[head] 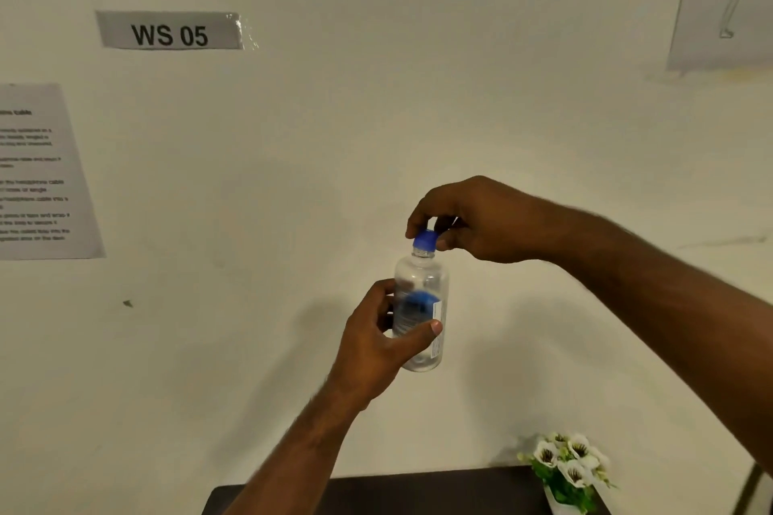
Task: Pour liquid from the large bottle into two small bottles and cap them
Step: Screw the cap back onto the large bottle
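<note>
Left hand (376, 341) wrapped round bottle (422, 305); right hand (472, 222) pinching blue cap (425, 239). Liquid level unreadable, label blurred.

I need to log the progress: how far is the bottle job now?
Done: nothing can be confirmed; the large bottle and second small one are out of view. In hand: the left hand grips a clear plastic bottle, the right hand pinches its blue screw cap. Left: cannot tell.
</note>
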The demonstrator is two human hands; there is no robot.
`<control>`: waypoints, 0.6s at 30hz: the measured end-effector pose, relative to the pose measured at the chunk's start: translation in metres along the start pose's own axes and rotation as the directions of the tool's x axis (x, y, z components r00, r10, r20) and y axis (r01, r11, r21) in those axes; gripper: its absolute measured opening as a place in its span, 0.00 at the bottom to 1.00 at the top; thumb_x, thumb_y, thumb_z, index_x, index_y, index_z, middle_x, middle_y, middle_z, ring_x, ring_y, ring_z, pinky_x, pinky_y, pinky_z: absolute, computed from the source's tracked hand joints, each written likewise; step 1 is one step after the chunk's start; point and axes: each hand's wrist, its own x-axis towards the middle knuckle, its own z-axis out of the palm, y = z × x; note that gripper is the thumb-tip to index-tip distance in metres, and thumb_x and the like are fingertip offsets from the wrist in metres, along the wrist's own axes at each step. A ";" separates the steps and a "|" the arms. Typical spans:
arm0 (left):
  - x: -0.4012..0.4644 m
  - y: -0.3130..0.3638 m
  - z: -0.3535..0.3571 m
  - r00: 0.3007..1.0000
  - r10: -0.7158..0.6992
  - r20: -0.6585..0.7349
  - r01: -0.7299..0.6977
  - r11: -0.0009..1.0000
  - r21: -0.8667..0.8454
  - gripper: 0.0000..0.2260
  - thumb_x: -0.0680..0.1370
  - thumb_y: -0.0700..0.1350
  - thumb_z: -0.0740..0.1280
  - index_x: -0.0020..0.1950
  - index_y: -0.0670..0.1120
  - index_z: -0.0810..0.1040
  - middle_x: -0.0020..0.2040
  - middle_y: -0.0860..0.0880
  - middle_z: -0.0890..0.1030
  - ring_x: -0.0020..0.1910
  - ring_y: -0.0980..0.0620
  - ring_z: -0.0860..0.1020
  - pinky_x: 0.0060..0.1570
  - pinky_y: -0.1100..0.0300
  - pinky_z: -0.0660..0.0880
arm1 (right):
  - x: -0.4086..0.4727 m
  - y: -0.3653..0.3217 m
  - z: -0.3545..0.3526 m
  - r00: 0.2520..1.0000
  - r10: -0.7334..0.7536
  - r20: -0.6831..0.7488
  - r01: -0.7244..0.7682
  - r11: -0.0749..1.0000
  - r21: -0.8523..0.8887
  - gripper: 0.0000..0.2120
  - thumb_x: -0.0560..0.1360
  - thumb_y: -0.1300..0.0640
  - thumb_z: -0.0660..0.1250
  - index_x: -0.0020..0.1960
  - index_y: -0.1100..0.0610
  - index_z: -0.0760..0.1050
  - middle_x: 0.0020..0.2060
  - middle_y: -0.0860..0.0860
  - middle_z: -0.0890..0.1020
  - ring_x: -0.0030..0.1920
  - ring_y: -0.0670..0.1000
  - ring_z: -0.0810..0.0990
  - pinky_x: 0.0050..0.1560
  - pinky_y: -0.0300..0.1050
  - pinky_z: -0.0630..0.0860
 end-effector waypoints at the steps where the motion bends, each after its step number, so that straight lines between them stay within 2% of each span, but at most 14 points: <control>1: 0.001 0.000 -0.001 1.000 0.000 0.002 0.000 1.000 0.005 0.26 0.72 0.50 0.78 0.67 0.55 0.73 0.60 0.55 0.82 0.56 0.53 0.83 0.49 0.67 0.81 | 0.001 -0.002 -0.002 1.000 -0.009 0.010 0.009 1.000 -0.021 0.18 0.77 0.67 0.70 0.59 0.46 0.81 0.53 0.39 0.81 0.50 0.42 0.81 0.51 0.35 0.76; 4: 0.003 0.001 -0.005 1.000 0.001 0.015 -0.001 1.000 0.009 0.28 0.71 0.51 0.79 0.68 0.53 0.74 0.61 0.52 0.83 0.57 0.50 0.84 0.57 0.57 0.83 | 0.007 -0.006 -0.006 0.998 -0.032 0.049 0.036 0.996 -0.084 0.21 0.76 0.70 0.69 0.58 0.47 0.82 0.54 0.43 0.82 0.52 0.46 0.82 0.55 0.42 0.81; 6: 0.003 0.001 -0.008 1.000 0.009 0.021 -0.009 1.000 0.000 0.28 0.70 0.51 0.79 0.68 0.53 0.75 0.60 0.52 0.84 0.57 0.50 0.84 0.58 0.53 0.83 | 0.011 -0.007 -0.008 0.997 -0.034 0.069 0.042 0.993 -0.106 0.22 0.75 0.71 0.69 0.57 0.45 0.83 0.53 0.42 0.82 0.51 0.45 0.82 0.55 0.45 0.82; 10: 0.002 0.004 -0.010 1.000 0.010 0.009 -0.010 1.000 -0.023 0.27 0.70 0.49 0.80 0.67 0.52 0.76 0.58 0.51 0.85 0.55 0.50 0.85 0.55 0.55 0.84 | 0.019 -0.014 -0.013 0.991 -0.022 0.131 0.045 0.983 -0.176 0.11 0.78 0.59 0.71 0.58 0.48 0.83 0.51 0.43 0.82 0.51 0.46 0.81 0.55 0.46 0.80; 13: -0.001 0.008 -0.009 1.000 0.013 -0.012 -0.014 0.999 -0.050 0.24 0.70 0.48 0.80 0.64 0.54 0.77 0.55 0.54 0.85 0.51 0.54 0.85 0.48 0.63 0.83 | 0.021 -0.022 -0.015 0.988 0.002 0.153 0.035 0.971 -0.236 0.08 0.79 0.48 0.69 0.54 0.50 0.83 0.43 0.41 0.83 0.45 0.43 0.80 0.47 0.42 0.76; 14: -0.002 0.009 -0.009 1.000 0.013 -0.013 -0.013 0.998 -0.053 0.24 0.70 0.48 0.80 0.63 0.55 0.77 0.54 0.55 0.85 0.51 0.55 0.85 0.46 0.64 0.82 | 0.022 -0.024 -0.015 0.989 0.014 0.148 0.024 0.968 -0.251 0.11 0.79 0.44 0.68 0.52 0.50 0.84 0.40 0.41 0.82 0.42 0.43 0.79 0.45 0.42 0.75; 16: -0.003 0.012 -0.008 1.000 0.011 -0.009 -0.011 0.998 -0.059 0.23 0.70 0.48 0.80 0.62 0.56 0.77 0.54 0.56 0.85 0.51 0.57 0.85 0.46 0.65 0.82 | 0.025 -0.027 -0.013 0.991 0.039 0.128 0.003 0.951 -0.310 0.24 0.75 0.32 0.63 0.45 0.52 0.83 0.34 0.45 0.81 0.36 0.45 0.78 0.40 0.44 0.75; 18: -0.003 0.012 -0.007 1.000 0.007 -0.007 -0.007 0.997 -0.072 0.23 0.70 0.49 0.80 0.63 0.55 0.77 0.55 0.55 0.85 0.52 0.56 0.85 0.47 0.64 0.83 | 0.027 -0.030 -0.011 0.990 0.067 0.125 -0.017 0.930 -0.367 0.35 0.67 0.23 0.55 0.42 0.53 0.82 0.33 0.49 0.81 0.34 0.48 0.77 0.40 0.47 0.76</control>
